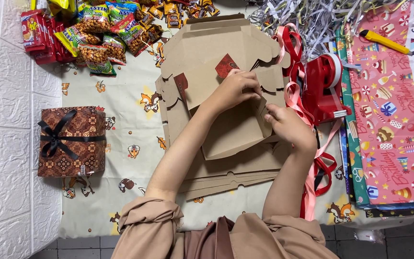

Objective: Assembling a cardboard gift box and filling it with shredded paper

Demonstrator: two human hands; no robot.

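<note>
while i am watching from the head camera, my left hand (pixel 235 88) is curling its fingers over the upper flap of a plain brown cardboard box (pixel 231 120), matte and creased, which is lying half folded on a stack of flat die-cut box blanks (pixel 207 52) with scalloped edges. my right hand (pixel 288 125) is pinching the box's right side wall, thumb and fingers closing tightly on the cardboard. both forearms are reaching forward out of rolled tan sleeves (pixel 149 216), wrists bending inward toward each other. the box is sitting in the middle of a cartoon-printed cloth (pixel 125 144). just to its right, glossy red ribbon (pixel 295 96) is trailing beside a red tape dispenser (pixel 326 86) and sheets of wrapping paper (pixel 389 120). well off to the left, a patterned gift box with a black bow (pixel 71 141) is resting, leaving bare cloth between it and the blanks.
</note>
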